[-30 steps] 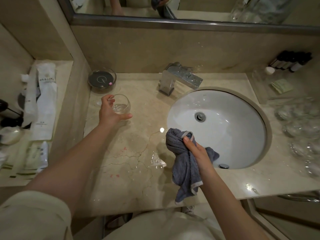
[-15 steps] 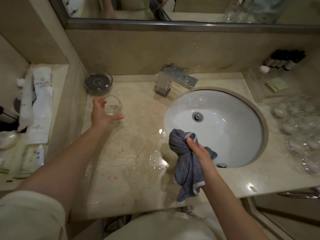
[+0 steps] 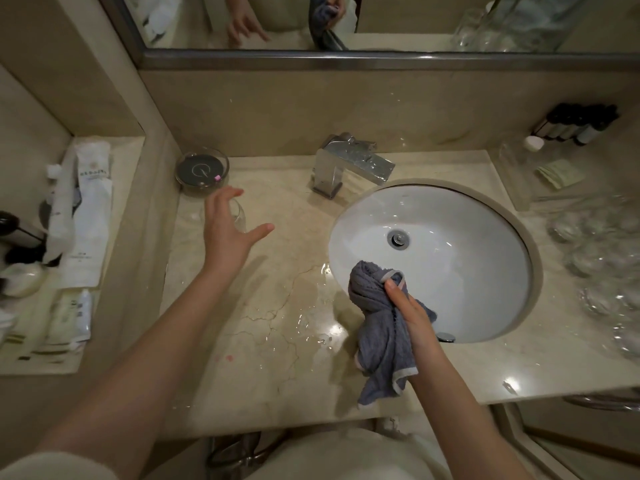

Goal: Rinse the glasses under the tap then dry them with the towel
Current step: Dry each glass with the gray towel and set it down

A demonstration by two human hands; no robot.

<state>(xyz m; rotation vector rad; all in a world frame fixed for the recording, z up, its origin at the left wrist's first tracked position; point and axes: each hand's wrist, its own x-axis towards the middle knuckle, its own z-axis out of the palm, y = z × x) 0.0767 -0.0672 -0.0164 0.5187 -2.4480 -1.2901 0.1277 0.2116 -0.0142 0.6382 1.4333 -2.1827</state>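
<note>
Head view. Left hand (image 3: 227,233): fingers spread wide, holding nothing, above the counter (image 3: 270,341). Glass (image 3: 239,212): standing on the counter just under and beyond the left fingertips, mostly hidden; contact not discernible. Right hand (image 3: 412,315): fingers curled round the bunched towel (image 3: 377,327), over the near rim of the sink (image 3: 478,216). More glasses (image 3: 602,251): well right of the right fingers. Advice for next glass: reach right, grip low on the wall, carry under the tap (image 3: 353,164), keep towel clear of water.
</note>
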